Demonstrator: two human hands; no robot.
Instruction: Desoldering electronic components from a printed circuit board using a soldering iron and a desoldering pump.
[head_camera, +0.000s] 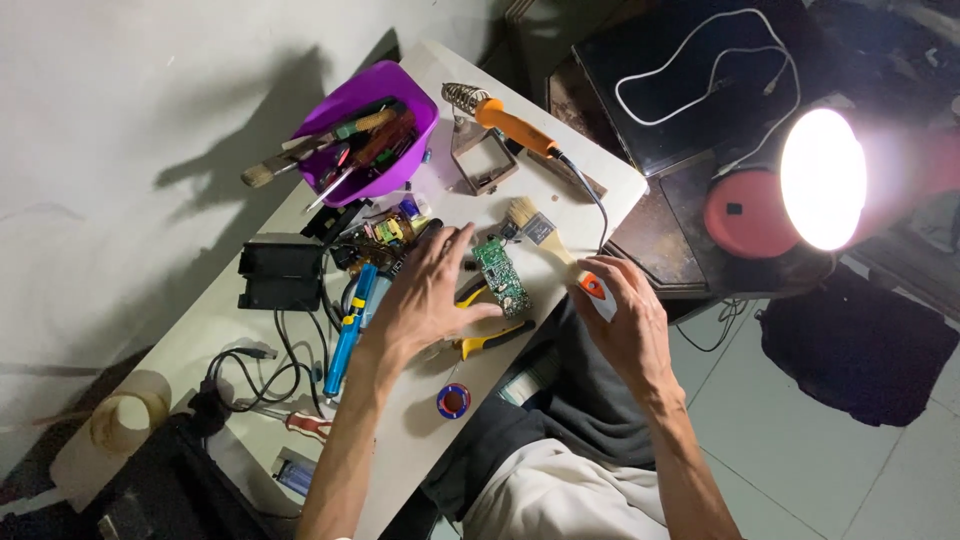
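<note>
We see the left hand (425, 295) lying flat on the white table (600, 165), fingers spread and released, palm down over yellow-handled pliers (492, 338), gripping nothing. Its fingertips come just beside a small green circuit board (500, 277), which lies between the two hands, nearer the left one. The right hand (625, 318) is curled at the table's right edge, grasping the orange-tipped end of a paintbrush (545, 238); the brush runs from that hand up and left, its bristles just beyond the far end of the board.

Farther away on the table we note an orange-handled soldering iron (510, 123) on its stand and a purple tub (372, 130) of tools. A blue screwdriver (346, 335) lies left of the left wrist, a solder spool (453, 401) nearer. To the right a bright lamp (818, 180) glares above a tiled floor (800, 460).
</note>
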